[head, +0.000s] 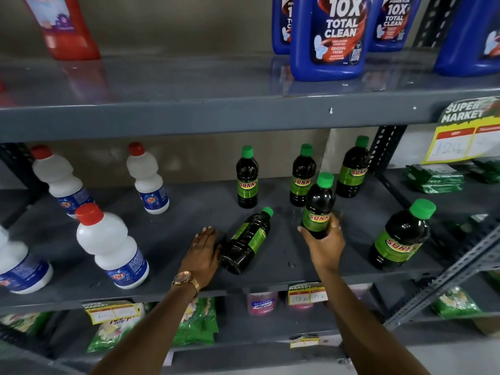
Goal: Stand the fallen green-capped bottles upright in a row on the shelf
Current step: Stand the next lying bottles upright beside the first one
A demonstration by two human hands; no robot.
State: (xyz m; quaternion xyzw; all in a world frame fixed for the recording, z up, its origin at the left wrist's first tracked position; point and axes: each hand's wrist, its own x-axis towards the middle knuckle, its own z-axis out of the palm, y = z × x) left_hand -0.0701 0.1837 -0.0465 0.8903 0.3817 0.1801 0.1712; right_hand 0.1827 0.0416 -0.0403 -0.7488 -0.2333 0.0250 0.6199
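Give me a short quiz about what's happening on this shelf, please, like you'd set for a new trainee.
1. True or false: the right hand is holding an upright green-capped bottle.
2. How many green-capped bottles are lying on their side on the middle shelf?
3. Which is the left hand doing? A) resting flat beside the fallen bottle; B) gripping a white bottle; C) touching a blue bottle on the top shelf.

Key: 1 true; 2 one; 3 A.
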